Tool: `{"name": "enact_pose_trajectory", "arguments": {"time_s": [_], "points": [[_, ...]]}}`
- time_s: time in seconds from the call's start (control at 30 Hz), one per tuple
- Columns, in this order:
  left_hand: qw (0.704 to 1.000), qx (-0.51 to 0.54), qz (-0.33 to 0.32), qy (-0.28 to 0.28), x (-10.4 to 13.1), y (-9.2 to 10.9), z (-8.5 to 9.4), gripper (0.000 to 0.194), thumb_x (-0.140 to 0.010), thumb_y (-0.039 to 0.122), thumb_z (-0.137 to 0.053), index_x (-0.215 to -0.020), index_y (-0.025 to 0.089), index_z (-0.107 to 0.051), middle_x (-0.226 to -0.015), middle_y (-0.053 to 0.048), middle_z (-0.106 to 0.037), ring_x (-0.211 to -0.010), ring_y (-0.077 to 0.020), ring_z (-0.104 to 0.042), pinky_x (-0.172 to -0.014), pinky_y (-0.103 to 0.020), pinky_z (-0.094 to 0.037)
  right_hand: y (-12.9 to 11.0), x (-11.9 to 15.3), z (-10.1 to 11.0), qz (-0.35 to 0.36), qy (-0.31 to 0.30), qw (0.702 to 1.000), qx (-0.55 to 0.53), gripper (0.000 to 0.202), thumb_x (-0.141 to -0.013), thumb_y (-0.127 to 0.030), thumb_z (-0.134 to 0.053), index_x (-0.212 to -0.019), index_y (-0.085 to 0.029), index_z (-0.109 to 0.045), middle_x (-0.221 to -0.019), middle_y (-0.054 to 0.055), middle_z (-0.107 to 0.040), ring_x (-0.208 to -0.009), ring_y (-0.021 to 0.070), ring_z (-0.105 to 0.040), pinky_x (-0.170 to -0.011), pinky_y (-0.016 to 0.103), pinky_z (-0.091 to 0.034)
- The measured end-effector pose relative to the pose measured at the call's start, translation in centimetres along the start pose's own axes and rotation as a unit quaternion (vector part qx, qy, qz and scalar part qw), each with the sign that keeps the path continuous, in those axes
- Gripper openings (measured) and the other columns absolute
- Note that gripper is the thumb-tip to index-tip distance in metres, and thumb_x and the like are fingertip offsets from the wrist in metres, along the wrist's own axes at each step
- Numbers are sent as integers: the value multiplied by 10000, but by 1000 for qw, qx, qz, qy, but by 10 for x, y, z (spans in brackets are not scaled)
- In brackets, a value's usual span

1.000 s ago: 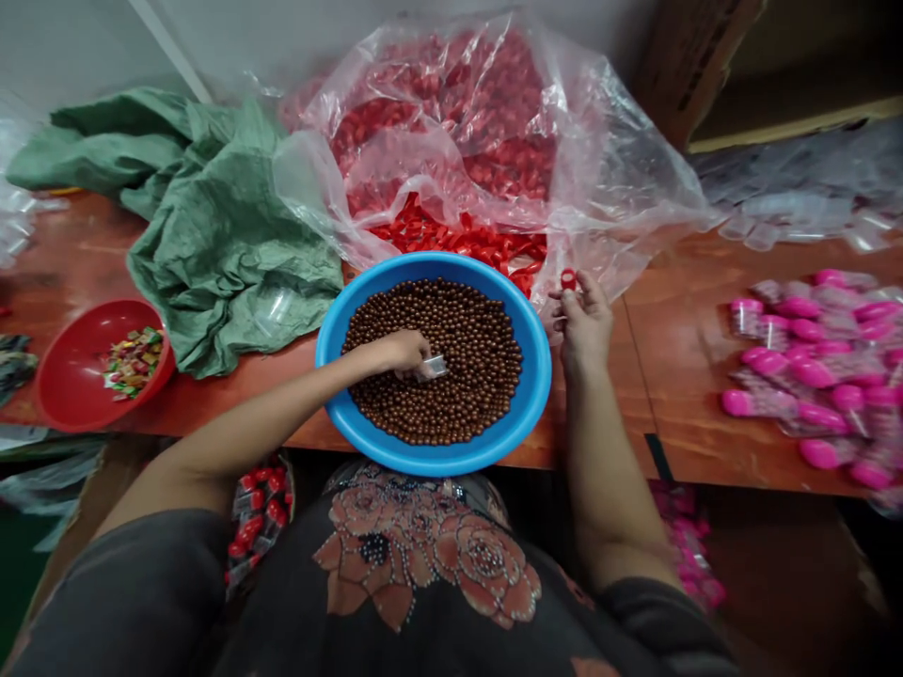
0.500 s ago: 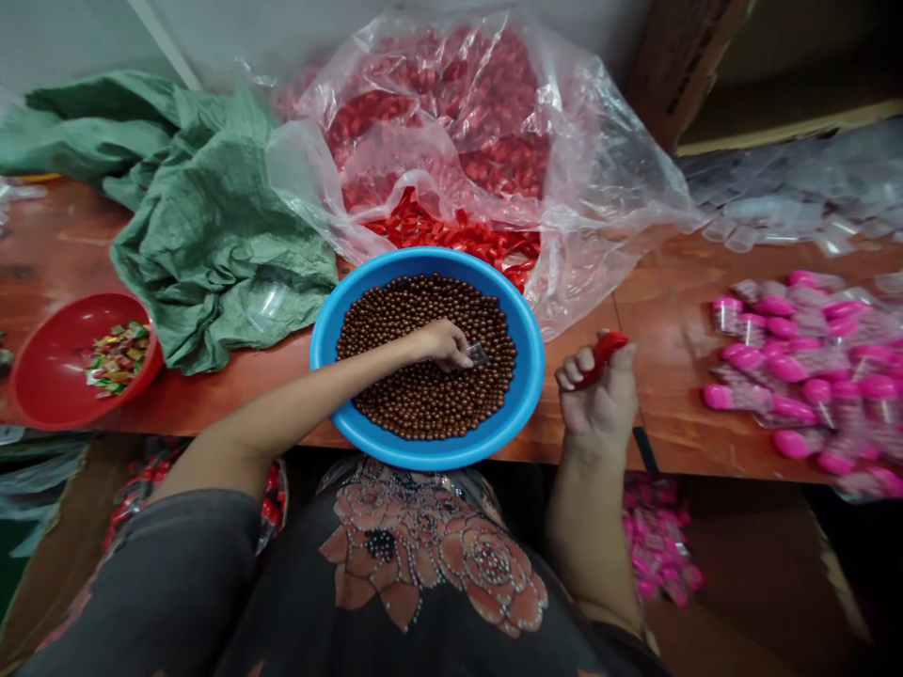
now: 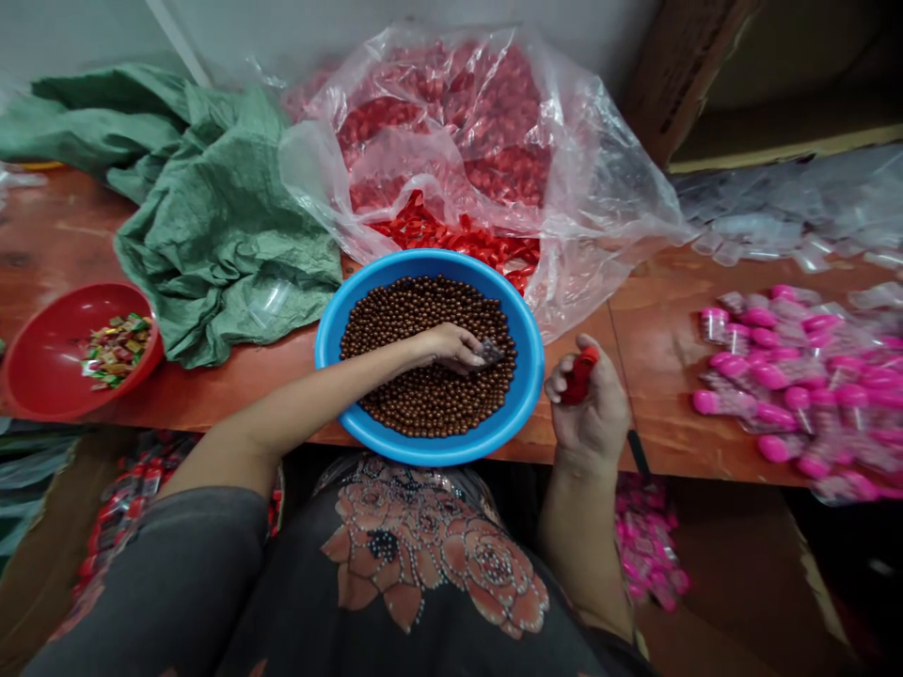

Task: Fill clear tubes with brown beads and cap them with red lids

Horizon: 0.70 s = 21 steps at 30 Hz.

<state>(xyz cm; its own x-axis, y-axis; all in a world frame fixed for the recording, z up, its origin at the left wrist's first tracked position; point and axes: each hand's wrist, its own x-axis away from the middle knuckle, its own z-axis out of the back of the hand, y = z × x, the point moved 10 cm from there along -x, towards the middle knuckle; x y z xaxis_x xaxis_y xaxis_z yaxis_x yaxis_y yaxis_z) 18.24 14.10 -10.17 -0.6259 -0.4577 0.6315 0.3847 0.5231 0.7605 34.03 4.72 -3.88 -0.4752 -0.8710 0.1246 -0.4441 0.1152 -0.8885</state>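
A blue basin (image 3: 534,362) full of small round brown balls (image 3: 409,414) stands in front of me at the table's near edge. My left hand (image 3: 457,349) is over the balls inside it, fingers closed on a small clear plastic container (image 3: 489,352). The container lies low among the balls, and its far end is blurred. To the right of the basin, my right hand (image 3: 589,404) is raised palm up, its fingers curled around a red plastic cap (image 3: 579,374). Part of the cap is covered by the fingers.
Behind the basin lies a clear plastic bag (image 3: 599,207) of red pieces (image 3: 486,246). Green woven cloth (image 3: 212,244) and a red bowl (image 3: 42,362) of wrapped sweets (image 3: 117,353) are at left. Pink-capped containers (image 3: 811,376) and clear empty ones (image 3: 768,235) are heaped at right.
My left hand has pushed the container slightly right and deeper into the balls. My right hand has moved slightly left and down, turning the red cap.
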Motion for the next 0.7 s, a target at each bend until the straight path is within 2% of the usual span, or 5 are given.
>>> {"name": "enact_pose_trajectory", "arguments": {"time_s": [0.2,0.37,0.5,0.6,0.7], "points": [[990,120,-45,-62,40,22,3,248,-698,-35,-710,-894,111,-668,-832,-29,-715,-762,-114,-686,-817,-326,-572,-6,6,-2,19,-10,999,34,340,-748,-385,-758,-1067,-277,-716,-877,-8,-647,-680,83,-587,-541,207,-485],[986,123,-108,-20,80,36,13,277,-695,-27,-707,-931,112,-662,-891,-42,-718,-803,-114,-677,-837,-328,-550,-8,5,-20,47,-38,997,50,327,-724,-360,-801,-1034,-290,-725,-940,-4,-707,-833,124,-660,-766,303,-578],[983,100,-154,18,96,34,18,269,-697,33,-735,-944,119,-671,-920,-41,-717,-846,-111,-661,-872,-317,-525,-11,6,-48,68,-64,994,57,283,-713,-337,-814,-973,-283,-717,-964,-10,-730,-932,125,-683,-886,290,-561],[977,87,-189,36,105,33,22,295,-681,81,-771,-957,125,-677,-961,-41,-720,-894,-114,-654,-927,-324,-497,-15,7,-63,76,-61,993,66,233,-756,-327,-775,-962,-279,-678,-964,-14,-729,-852,109,-685,-771,244,-578],[973,101,-202,42,114,32,26,317,-671,104,-787,-969,121,-682,-965,-45,-725,-894,-114,-655,-923,-318,-496,-16,7,-67,75,-48,995,54,266,-783,-311,-749,-1027,-295,-641,-943,-31,-702,-727,83,-658,-604,191,-561]]}}
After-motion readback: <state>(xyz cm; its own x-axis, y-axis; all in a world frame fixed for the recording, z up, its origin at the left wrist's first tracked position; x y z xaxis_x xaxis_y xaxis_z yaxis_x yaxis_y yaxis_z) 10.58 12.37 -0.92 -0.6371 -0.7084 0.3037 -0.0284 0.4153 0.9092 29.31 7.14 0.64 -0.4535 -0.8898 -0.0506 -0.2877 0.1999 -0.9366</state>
